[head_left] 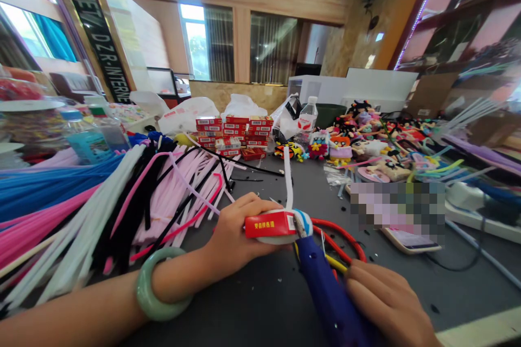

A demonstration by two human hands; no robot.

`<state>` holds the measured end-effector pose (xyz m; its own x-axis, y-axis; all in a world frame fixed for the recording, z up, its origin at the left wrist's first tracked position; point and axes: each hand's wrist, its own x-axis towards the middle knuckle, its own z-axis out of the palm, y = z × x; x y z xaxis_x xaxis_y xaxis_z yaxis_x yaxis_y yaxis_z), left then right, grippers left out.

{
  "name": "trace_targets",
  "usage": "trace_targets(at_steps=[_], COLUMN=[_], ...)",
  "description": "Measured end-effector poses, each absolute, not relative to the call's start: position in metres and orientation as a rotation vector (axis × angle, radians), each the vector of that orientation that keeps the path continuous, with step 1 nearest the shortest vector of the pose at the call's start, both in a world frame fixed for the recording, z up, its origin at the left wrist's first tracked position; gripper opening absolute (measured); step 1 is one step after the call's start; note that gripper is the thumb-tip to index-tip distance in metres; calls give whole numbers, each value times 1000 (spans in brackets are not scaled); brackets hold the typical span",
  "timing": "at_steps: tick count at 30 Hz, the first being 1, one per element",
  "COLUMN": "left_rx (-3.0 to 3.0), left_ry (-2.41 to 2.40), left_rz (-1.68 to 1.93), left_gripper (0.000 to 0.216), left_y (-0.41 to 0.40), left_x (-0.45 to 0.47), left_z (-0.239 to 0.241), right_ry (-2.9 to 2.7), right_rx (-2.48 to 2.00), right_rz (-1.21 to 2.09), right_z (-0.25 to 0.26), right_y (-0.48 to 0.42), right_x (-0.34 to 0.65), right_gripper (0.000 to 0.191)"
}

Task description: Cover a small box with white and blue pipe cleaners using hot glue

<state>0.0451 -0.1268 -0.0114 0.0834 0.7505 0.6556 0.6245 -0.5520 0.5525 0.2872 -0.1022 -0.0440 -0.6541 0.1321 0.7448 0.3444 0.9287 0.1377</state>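
Observation:
My left hand (236, 236) is closed round a small red box (269, 225) wrapped in white fuzzy wire, with a white pipe cleaner (287, 179) sticking up from it. A pale green bangle (152, 287) sits on that wrist. My right hand (388, 303) grips the handle of a blue glue gun (329, 293), whose tip touches the right end of the red box. Behind the gun, red and yellow pipe cleaners (345, 236) loop on the grey table (252, 303).
Heaps of pink, white, black and blue pipe cleaners (122, 200) fill the left. A stack of red boxes (234, 133) stands at the back. Small colourful craft figures (366, 146), a water bottle (308, 114) and a phone (411, 238) lie to the right.

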Motion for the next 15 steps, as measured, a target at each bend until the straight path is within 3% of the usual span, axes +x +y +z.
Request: trace_targets(at_steps=[15], left_rx=[2295], left_ry=[1410], left_rz=[1464], left_gripper=[31], left_y=[-126], left_x=[44], left_z=[-13], right_ry=[-2171], right_rx=[-308], right_rz=[-388], right_z=[-48], right_y=[-99], right_x=[281], right_gripper=[51])
